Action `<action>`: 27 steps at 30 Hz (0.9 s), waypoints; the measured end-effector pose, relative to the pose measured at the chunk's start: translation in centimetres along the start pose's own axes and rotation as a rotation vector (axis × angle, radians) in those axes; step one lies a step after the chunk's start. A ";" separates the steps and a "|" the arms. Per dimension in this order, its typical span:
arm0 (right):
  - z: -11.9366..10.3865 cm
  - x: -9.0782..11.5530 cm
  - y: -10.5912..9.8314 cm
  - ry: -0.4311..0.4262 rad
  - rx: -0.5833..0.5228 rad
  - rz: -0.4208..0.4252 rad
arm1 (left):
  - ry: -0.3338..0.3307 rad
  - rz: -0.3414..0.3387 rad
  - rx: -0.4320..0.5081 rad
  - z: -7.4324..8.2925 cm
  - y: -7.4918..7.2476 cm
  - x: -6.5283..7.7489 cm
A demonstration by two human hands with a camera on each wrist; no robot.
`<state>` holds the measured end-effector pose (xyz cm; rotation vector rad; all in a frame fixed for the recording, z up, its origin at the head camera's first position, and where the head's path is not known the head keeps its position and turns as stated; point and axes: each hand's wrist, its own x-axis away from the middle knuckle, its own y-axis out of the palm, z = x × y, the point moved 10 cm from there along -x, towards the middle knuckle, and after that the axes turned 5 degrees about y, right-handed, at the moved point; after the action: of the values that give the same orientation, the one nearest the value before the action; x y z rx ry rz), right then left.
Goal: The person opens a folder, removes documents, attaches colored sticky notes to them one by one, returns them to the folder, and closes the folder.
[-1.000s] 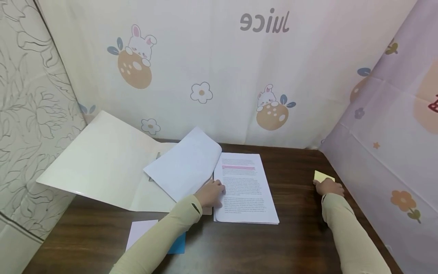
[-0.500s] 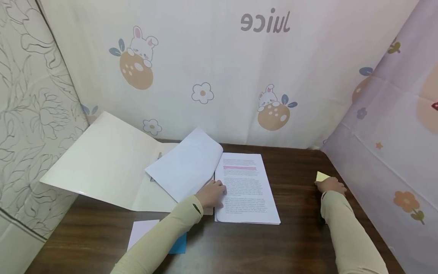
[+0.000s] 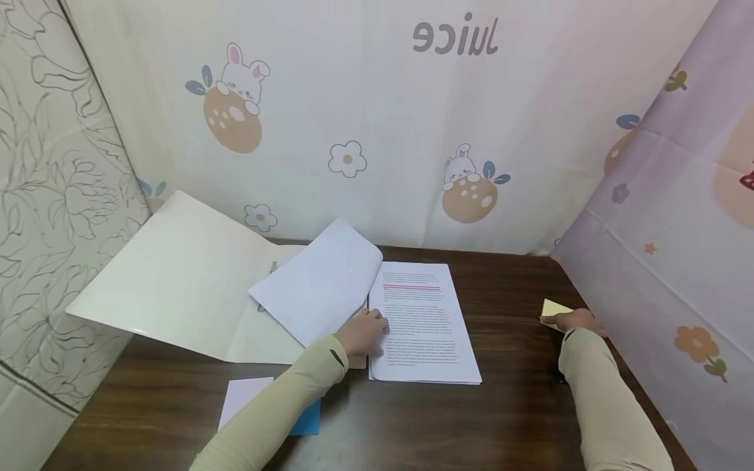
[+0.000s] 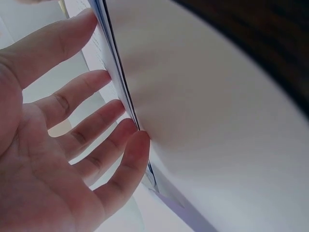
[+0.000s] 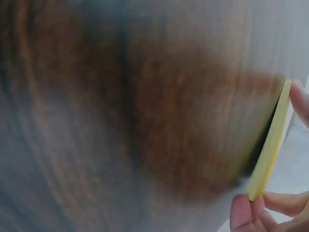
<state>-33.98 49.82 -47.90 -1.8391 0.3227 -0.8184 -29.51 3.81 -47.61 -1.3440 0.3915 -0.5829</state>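
Observation:
My left hand [image 3: 362,332] rests at the left edge of a stack of printed pages [image 3: 421,327], one line of which is marked pink. Its fingertips touch the stack's edge, fingers spread and slightly bent in the left wrist view. A turned-back sheet [image 3: 321,281] lies beside it, over an open white folder [image 3: 182,281] with metal clips. At the far right, my right hand [image 3: 577,320] pinches a yellow sticky note pad [image 3: 554,307] by its edges. In the right wrist view, the pad [image 5: 270,145] sits between thumb and fingers, tilted close over the table.
Under my left forearm lie a lavender card [image 3: 244,396] and a blue one [image 3: 307,418], both partly covered by the sleeve. A small dark object [image 3: 559,369] shows beside my right sleeve. Patterned curtains [image 3: 400,131] enclose the brown wooden table [image 3: 424,425] at back and sides.
My right hand has shifted slightly to the right and changed its hold, so that the thumb now lies along the near side of the pad. The left hand and pages have stayed put.

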 end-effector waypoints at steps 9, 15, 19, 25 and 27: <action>0.3 0.5 -0.3 0.018 -0.034 0.020 | 0.004 0.011 0.001 0.2 -0.4 0.2; 0.1 0.3 0.0 -0.037 -0.131 -0.010 | -0.005 0.002 0.014 0.3 -0.6 0.3; -0.1 0.3 0.2 -0.063 -0.197 -0.038 | -0.009 0.002 0.023 0.3 -0.7 0.4; 0.8 0.6 0.3 -0.010 -0.364 -0.048 | -0.005 0.003 0.014 0.2 -0.5 0.3; 1.0 0.6 0.2 -0.004 -0.458 -0.046 | -0.005 0.001 0.016 0.2 -0.5 0.3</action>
<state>-32.87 50.07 -48.06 -2.2797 0.4981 -0.8186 -29.27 3.77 -47.02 -1.3292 0.3831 -0.5807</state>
